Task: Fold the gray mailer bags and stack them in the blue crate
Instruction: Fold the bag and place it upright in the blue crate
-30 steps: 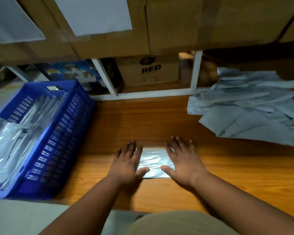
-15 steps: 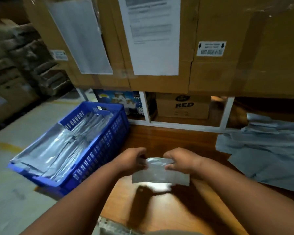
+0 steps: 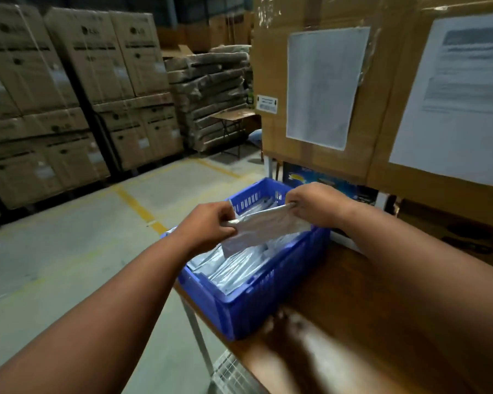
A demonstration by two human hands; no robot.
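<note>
Mailer [image 3: 264, 227], folded, hangs over the crate [image 3: 256, 305], both hands pinching its top edge: left hand [image 3: 208, 223] at one corner, right hand [image 3: 315, 207] at the other. Below the grip lie more folded bags [image 3: 234, 268]. It looks light, soft and slippery, so edges are best to hold. Box labels are too blurred to read.
</note>
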